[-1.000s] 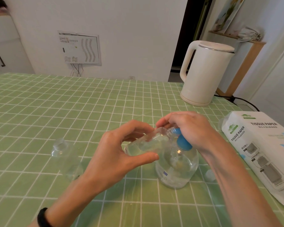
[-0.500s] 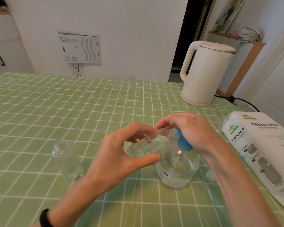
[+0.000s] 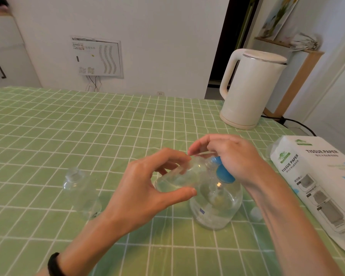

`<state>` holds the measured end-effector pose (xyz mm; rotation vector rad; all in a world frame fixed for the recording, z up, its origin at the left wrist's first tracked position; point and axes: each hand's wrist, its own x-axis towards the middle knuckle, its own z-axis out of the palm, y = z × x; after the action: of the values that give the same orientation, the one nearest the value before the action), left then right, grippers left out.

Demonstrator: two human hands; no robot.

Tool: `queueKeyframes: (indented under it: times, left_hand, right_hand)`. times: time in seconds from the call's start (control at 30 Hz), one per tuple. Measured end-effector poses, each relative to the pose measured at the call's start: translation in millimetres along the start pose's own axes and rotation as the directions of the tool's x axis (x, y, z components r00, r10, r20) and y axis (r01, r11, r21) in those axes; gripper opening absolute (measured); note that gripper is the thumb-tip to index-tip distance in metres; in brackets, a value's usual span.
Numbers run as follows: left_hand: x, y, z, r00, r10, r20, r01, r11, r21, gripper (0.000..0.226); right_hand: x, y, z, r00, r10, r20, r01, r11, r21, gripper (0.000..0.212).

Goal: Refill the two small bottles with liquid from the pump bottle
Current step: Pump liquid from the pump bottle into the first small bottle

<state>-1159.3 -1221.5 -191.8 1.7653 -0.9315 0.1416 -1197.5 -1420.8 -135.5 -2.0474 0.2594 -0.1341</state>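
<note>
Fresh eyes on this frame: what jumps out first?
At centre, the left hand holds a small bottle tilted, mouth at the blue head of the pump bottle, which the right hand grips. A second small bottle stands left on the green cloth; a white kettle and tissue pack sit right.

Green checked tablecloth; blue pump

White kettle, tissue paper pack

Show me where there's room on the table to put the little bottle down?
The cloth is bare beyond the pump bottle, left of the kettle, and left of the standing little bottle. It's tight between pump bottle and tissue pack, where a cap lies.
</note>
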Motion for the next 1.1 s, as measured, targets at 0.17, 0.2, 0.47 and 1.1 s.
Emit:
queueKeyframes:
  times: [0.17, 0.2, 0.47, 1.1]
  left_hand:
    - [-1.7, 0.5, 2.2, 1.0, 0.008, 0.0, -0.008, 1.0, -0.004, 0.046]
    - [-1.7, -0.1, 2.2, 1.0, 0.01, 0.0, -0.01, 1.0, -0.006, 0.046]
    - [0.2, -1.7, 1.2, 1.0, 0.017, -0.006, -0.017, 1.0, -0.009, 0.046]
    - [1.3, -0.3, 0.0, 0.999, 0.033, 0.007, -0.033, 0.999, 0.033, 0.046]
  right_hand:
    - [-1.5, -2.9, -1.8, 0.999, 0.047, -0.024, -0.048, 0.998, -0.051, 0.039]
    - [-1.3, -3.6, -2.0, 0.998, 0.045, -0.044, -0.046, 0.998, -0.042, 0.038]
    - [-0.9, -5.1, 0.1, 0.998, 0.027, -0.063, -0.027, 1.0, -0.01, 0.038]
    - [-1.4, -3.5, 2.5, 0.994, 0.096, -0.058, -0.097, 0.995, -0.016, 0.037]
